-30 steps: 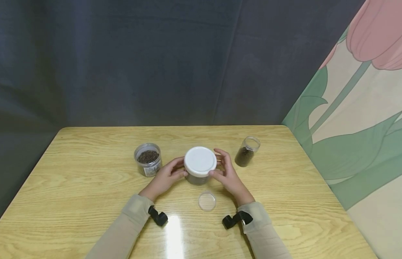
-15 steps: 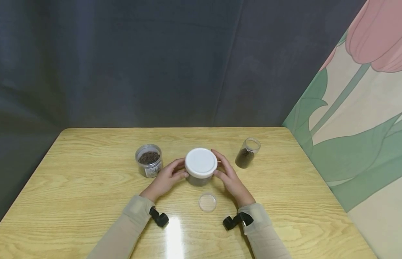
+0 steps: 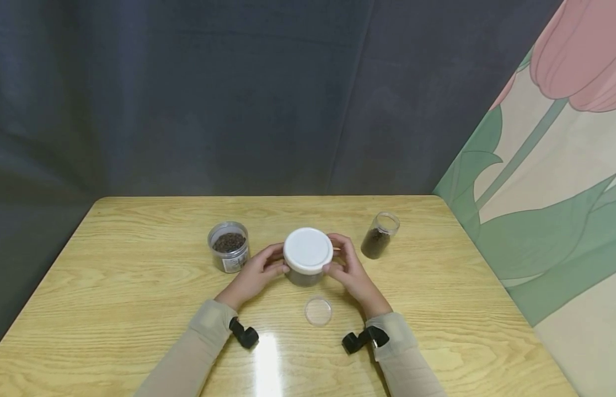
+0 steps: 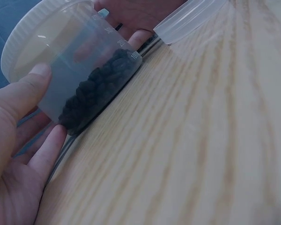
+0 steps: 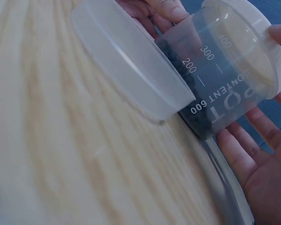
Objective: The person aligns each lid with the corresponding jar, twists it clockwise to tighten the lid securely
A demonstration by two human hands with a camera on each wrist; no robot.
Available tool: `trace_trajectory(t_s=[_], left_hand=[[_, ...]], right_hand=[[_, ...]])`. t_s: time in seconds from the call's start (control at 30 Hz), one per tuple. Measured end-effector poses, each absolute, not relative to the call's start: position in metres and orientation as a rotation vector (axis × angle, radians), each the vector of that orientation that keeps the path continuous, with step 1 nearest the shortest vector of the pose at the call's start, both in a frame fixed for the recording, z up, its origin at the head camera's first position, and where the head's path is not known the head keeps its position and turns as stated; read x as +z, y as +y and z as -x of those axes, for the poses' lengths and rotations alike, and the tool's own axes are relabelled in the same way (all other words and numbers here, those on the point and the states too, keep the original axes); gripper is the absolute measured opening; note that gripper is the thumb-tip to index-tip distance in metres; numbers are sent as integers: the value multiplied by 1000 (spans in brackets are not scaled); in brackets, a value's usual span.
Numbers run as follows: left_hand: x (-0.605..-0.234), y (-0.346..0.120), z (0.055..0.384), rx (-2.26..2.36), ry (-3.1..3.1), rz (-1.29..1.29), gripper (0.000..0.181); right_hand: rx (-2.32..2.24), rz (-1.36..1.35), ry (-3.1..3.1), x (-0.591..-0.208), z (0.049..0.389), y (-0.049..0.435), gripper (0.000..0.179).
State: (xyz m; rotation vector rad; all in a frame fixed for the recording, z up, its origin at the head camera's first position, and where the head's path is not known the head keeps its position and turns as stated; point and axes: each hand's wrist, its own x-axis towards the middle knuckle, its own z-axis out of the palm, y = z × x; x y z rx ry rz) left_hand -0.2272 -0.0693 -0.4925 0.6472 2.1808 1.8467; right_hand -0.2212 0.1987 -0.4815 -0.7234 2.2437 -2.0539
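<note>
A translucent plastic jar with measuring marks and a white lid on top stands upright mid-table. In the left wrist view, dark bean-like pieces fill its lower part. My left hand holds the jar from the left, its thumb on the side below the lid. At the right, my right hand has its thumb at the lid's rim and its fingers around the far side, partly hidden. A small clear round cap lies in front of the jar.
An open tub of brown granules stands to the left of the jar. A narrow open clear jar with dark contents is to the right. Behind the wooden table hangs a dark curtain.
My right fingers and thumb have shifted along the lid's rim, reaching further behind and then back. The left hand keeps its hold, and the jar stays in place.
</note>
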Motion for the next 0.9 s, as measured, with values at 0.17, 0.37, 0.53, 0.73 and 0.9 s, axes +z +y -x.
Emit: trace_trajectory(t_s=[0.17,0.37,0.53,0.73,0.9], left_hand=[[-491,-69,227,1856,2171,-639,60],[-491,-69,227,1850,2174,-624,60],[-492,-70,226,1852,2176,-617,59],[-492,-69,227,1847,2191,-626,60],[-492,-69,228,1850,2176,-626,60]], right_hand=[[-2080,704,2226,-481,222,198,73],[-2092,707,2215,-482,223,198,73],[-2097,702,2207,-484,223,197,73],[-2059,709,2237,-485,223,200,69],[-1993,758,2301,-483,223,202,66]])
